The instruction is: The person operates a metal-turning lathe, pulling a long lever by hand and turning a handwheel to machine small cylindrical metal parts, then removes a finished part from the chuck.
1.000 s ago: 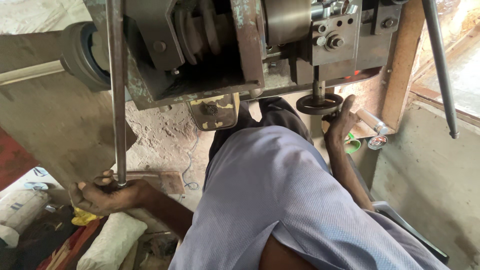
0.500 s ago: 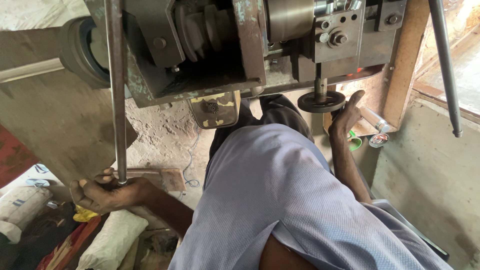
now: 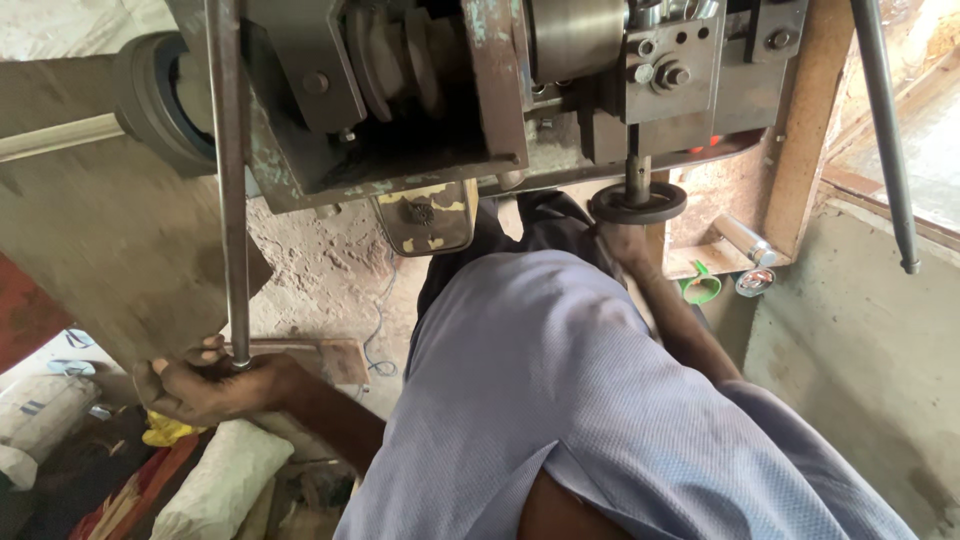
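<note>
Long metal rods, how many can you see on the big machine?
2. One rod stands at the left, its lower end at the left hand. The other rod slants down the right edge. More may be hidden.

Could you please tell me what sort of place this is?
Probably a small metalworking workshop: a heavy worn machine with a pulley, a black handwheel at the right hand, a long steel rod gripped by the left hand, rough concrete walls.

My shirt [image 3: 590, 400] hides my right forearm, and my right hand [image 3: 628, 243] is tucked under the black handwheel [image 3: 638, 204], its grip unclear. The top edge cuts off the long steel rod [image 3: 232, 180], my left hand [image 3: 205, 385] covering its lower end.
</note>
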